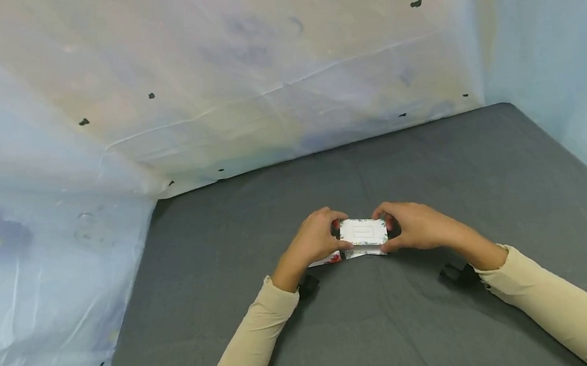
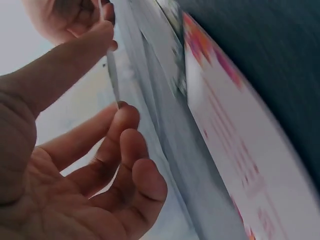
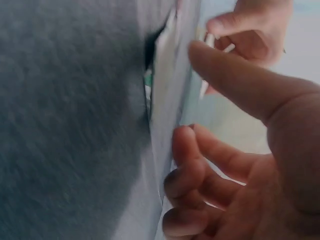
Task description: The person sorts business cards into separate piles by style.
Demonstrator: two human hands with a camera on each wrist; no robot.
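A white card point(image 1: 363, 231) with a floral border and a small framed print is held up level between both hands. My left hand point(image 1: 318, 237) pinches its left side between thumb and fingers. At the right side, the thumb and index finger of my right hand point(image 1: 418, 226) grip near the corners; the right wrist view does not show that contact clearly. Below are a card with red and pink print point(image 2: 240, 150) and, beside it, another floral-edged card point(image 2: 162, 57). In the right wrist view, a pale card point(image 3: 165, 70) stands tilted above the cloth.
A dark grey cloth point(image 1: 299, 337) covers the table. Patterned fabric point(image 1: 260, 67) hangs behind it and along both sides. Black wrist straps or mounts point(image 1: 456, 275) sit under the cream sleeves point(image 1: 256, 336).
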